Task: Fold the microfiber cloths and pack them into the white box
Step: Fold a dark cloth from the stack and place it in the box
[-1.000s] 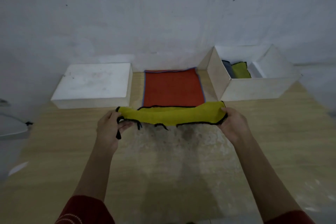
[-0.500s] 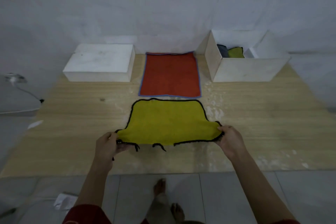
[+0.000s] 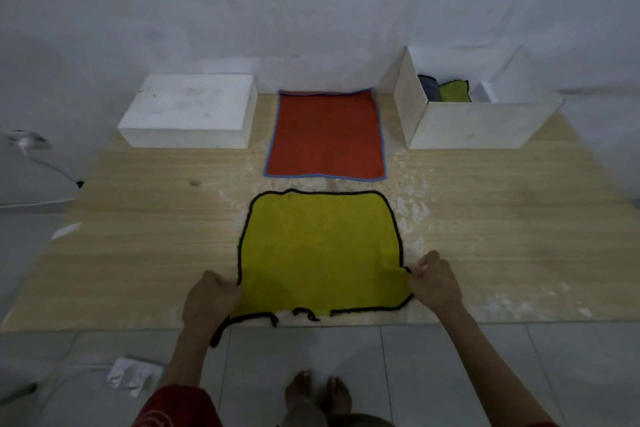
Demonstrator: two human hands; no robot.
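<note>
**Yellow cloth laid flat, both near corners pinched**

Wooden tabletop (image 3: 138,253) — pale, grained, filling the middle of the view; whitish scuffing around its centre. Its near edge meets a tiled floor (image 3: 450,374).

Open white box (image 3: 478,125) — at 2 o'clock from the table's centre, against the back wall, flaps up. Inside show a folded grey cloth (image 3: 429,88) and, just beside it, a folded yellow-green cloth (image 3: 454,92).

Closed white box (image 3: 188,111) — at 10 o'clock, lid surface smudged.

Yellow cloth (image 3: 322,250) — black-edged, spread flat at 6 o'clock, near the table's front edge. The black trim along its near side is frayed, with a loose strand hanging off the table at the left.

Orange cloth (image 3: 327,135) — blue-edged, flat at 12 o'clock between the two boxes, apart from the yellow one.

Left hand (image 3: 211,302) — closed on the yellow cloth's near-left corner, fingers curled over the edge.

Right hand (image 3: 434,282) — pinching the near-right corner, thumb and fingers narrow around the black trim.

Red sleeve (image 3: 176,407) — at the lower left of the view.

Bare feet (image 3: 317,395) — on the tiles, 6 o'clock.

Crumpled white scrap (image 3: 133,374) — on the floor at 7 o'clock.
</note>
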